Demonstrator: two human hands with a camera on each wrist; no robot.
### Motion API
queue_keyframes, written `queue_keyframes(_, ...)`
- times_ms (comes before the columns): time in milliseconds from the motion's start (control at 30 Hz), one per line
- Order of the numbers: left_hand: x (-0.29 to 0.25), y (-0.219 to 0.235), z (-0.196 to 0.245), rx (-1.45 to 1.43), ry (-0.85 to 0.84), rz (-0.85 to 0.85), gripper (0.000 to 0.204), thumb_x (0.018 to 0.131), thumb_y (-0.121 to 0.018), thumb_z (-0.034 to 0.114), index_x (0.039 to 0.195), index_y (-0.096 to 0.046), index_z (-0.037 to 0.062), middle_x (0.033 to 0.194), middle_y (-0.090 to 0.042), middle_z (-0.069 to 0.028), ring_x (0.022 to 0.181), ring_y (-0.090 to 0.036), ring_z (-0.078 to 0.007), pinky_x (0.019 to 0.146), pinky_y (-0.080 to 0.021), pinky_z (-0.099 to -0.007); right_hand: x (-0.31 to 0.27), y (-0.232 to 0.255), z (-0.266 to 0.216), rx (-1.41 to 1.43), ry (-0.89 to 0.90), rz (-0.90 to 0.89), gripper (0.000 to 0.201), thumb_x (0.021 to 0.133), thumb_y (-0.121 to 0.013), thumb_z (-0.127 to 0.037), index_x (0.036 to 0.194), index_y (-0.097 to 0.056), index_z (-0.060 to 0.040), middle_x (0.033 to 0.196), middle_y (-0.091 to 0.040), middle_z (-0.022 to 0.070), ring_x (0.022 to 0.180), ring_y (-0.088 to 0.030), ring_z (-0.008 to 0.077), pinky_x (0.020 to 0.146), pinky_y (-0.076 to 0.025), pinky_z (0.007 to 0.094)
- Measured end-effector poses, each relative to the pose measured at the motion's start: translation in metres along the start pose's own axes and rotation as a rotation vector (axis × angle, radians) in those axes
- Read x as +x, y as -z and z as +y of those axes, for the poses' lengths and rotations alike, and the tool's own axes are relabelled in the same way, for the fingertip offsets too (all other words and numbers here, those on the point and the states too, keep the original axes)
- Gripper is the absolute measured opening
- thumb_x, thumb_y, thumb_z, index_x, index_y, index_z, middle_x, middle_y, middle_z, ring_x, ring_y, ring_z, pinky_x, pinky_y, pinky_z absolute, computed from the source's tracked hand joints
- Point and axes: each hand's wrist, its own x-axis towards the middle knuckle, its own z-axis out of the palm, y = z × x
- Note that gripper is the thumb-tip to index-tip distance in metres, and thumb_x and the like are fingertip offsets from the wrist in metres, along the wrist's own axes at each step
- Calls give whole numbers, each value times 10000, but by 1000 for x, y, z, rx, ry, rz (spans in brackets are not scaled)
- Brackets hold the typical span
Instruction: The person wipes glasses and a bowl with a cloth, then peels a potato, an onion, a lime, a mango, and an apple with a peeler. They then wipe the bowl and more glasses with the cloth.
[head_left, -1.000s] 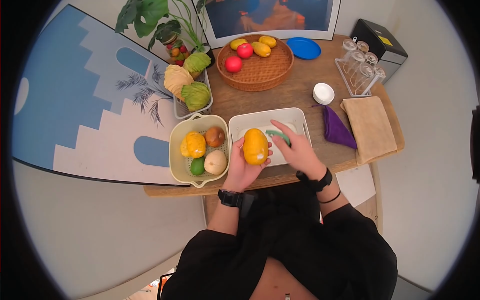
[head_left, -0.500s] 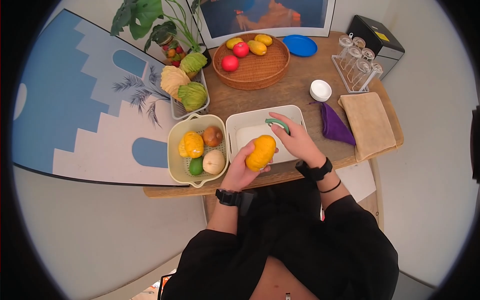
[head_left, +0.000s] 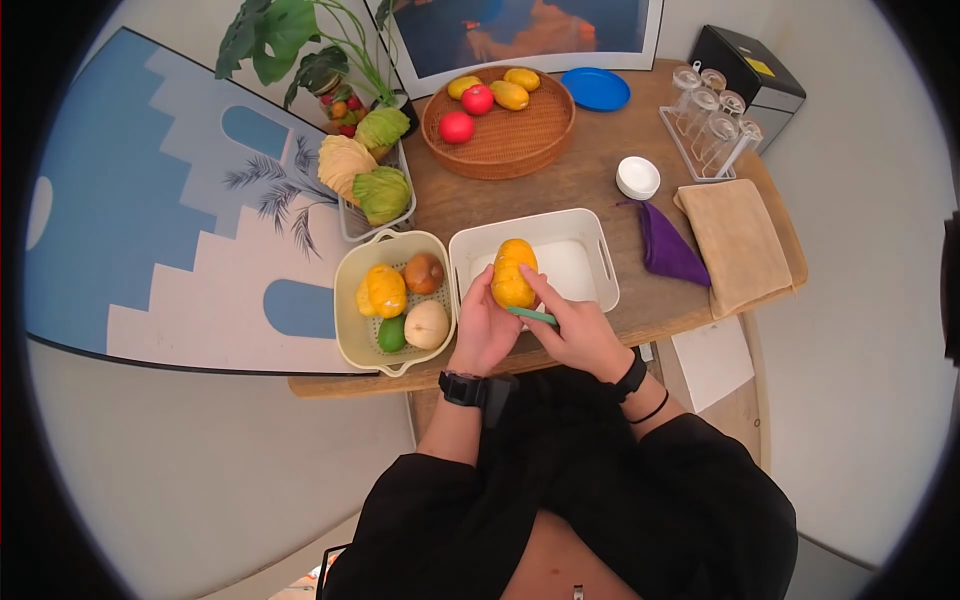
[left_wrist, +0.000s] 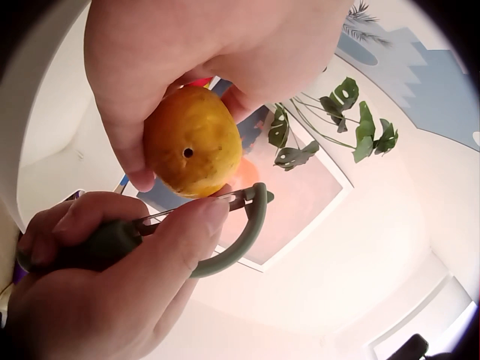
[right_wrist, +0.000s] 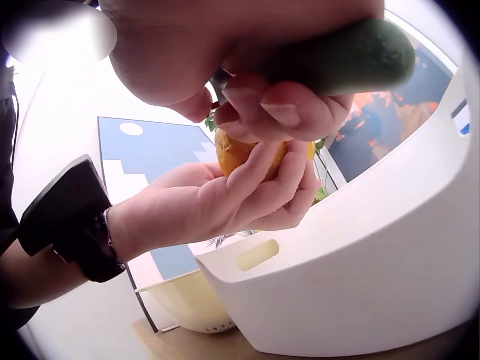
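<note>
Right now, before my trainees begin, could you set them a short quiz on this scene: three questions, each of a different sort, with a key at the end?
1. Multiple choice: what does the right hand hold?
A) the green peeler
B) a drinking glass
C) the blue plate

2. True or false: the left hand curls its fingers round the yellow vegetable.

3. Fill in the missing number: the wicker basket holds three yellow fruits and ____ red fruits.

Key: 1. A; 2. true; 3. two
</note>
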Motion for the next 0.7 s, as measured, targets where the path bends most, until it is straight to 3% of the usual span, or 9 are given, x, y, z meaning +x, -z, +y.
queue_keyframes(133,-3,3,-1,-53,44,-62,469,1038,-406,305,1424,-452,42,1346,-584,-132,1250,-559,-294,1052,-441,-450,15,6,13,8,1,66,587,933,-665,-246,1479,-477,-138,821,-699,171,676,-681,382,623,-537,433)
queue_keyframes(267,-11,16,7,119,63,-120,508,985,-453,322,1412,-467,47,1358,-572,-167,1199,-581,-332,1022,-462,-474,50,35,33,380,-218,40,422,999,-610,-327,1348,-604,-89,786,-716,132,643,-679,243,615,-515,366)
queue_keyframes(333,-14,10,12,129,112,-280,523,980,-460,344,1407,-471,42,1363,-563,-193,1209,-569,-335,1017,-461,-480,58,50,32,374,-630,-253,412,1011,-596,-319,1344,-604,-76,769,-714,99,618,-639,202,602,-501,364)
queue_keyframes(367,-14,9,12,131,109,-280,523,980,-460,344,1407,-471,42,1363,-563,-193,1209,-569,-335,1017,-461,-480,57,49,33,374,-626,-253,412,1011,-596,-319,1344,-604,-76,769,-714,99,618,-639,202,602,-501,364)
queue_keyframes(433,-14,8,9,38,89,-198,509,988,-486,334,1402,-474,38,1370,-554,-211,1197,-569,-340,1022,-467,-476,49,40,35,422,-388,-127,419,1001,-609,-305,1356,-597,-84,722,-680,109,537,-575,206,558,-480,361)
queue_keyframes(467,-15,4,8,35,86,-193,509,988,-486,334,1402,-474,38,1370,-554,-211,1197,-569,-340,1022,-467,-476,42,33,33,423,-389,-133,419,1001,-609,-305,1356,-597,-84,722,-680,109,537,-575,206,558,-480,361)
queue_keyframes(533,-11,-8,7,-112,24,45,464,1007,-511,293,1392,-473,37,1335,-584,-159,1211,-578,-322,1019,-471,-442,25,19,26,223,-132,141,446,985,-617,-280,1387,-568,-94,749,-678,149,543,-617,261,552,-485,373)
queue_keyframes(600,-4,-2,2,-97,-29,69,444,1009,-520,301,1367,-490,41,1317,-595,-149,1202,-582,-303,1022,-471,-441,12,24,1,95,-164,22,527,949,-642,-250,1441,-513,-111,805,-685,170,612,-663,318,566,-507,393)
queue_keyframes(700,8,12,-7,-128,-38,91,413,1007,-530,310,1326,-515,47,1277,-615,-130,1190,-589,-269,1035,-468,-441,2,9,0,-125,140,5,669,884,-698,-233,1499,-449,-141,852,-716,136,672,-691,340,597,-548,427)
